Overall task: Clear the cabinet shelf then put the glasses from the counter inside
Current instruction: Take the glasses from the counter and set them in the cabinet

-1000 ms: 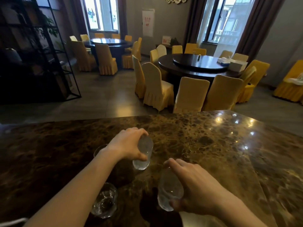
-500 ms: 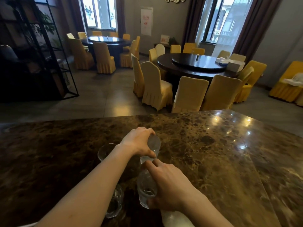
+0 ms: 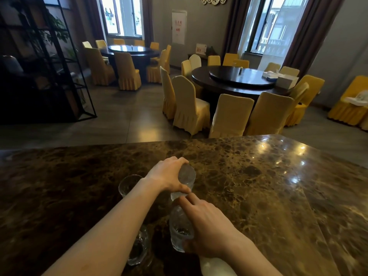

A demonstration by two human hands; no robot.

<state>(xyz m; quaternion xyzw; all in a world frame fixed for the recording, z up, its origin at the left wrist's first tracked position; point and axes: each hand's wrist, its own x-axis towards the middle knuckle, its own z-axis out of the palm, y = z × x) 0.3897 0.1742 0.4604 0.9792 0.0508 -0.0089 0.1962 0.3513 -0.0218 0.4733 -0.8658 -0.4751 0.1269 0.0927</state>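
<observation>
The left hand point(image 3: 169, 177) closes its grip around a clear drinking glass point(image 3: 185, 181) at lower centre of the frame, thumb on the near side and fingers wrapped over the far side, so the glass leans tilted in the palm just above the brown marble tabletop point(image 3: 249, 176). Right below it in the frame, the right hand point(image 3: 209, 226) closes its grip on a second clear glass point(image 3: 180, 230), whose open rim faces the camera. The right index fingertip reaches up to touch, or nearly touch, the base of the glass in the left hand, so the two held glasses sit almost end to end.

The left forearm runs from the lower left corner diagonally up to the wrist; the right forearm comes in from the bottom right, its wrist bent inward toward the left.

Two more glasses stand on the tabletop: one upright point(image 3: 127, 185) just left of the left wrist, and a faceted one point(image 3: 138, 250) partly hidden under the left forearm at the bottom of the frame. A pale white object point(image 3: 215, 265) lies at the bottom edge under the right wrist; what it is cannot be told.

Beyond the tabletop, in the upper half, are two round dark dining tables point(image 3: 235, 80) ringed by yellow-covered chairs point(image 3: 189, 104), and a black metal shelving frame point(image 3: 49, 62) at upper left.
</observation>
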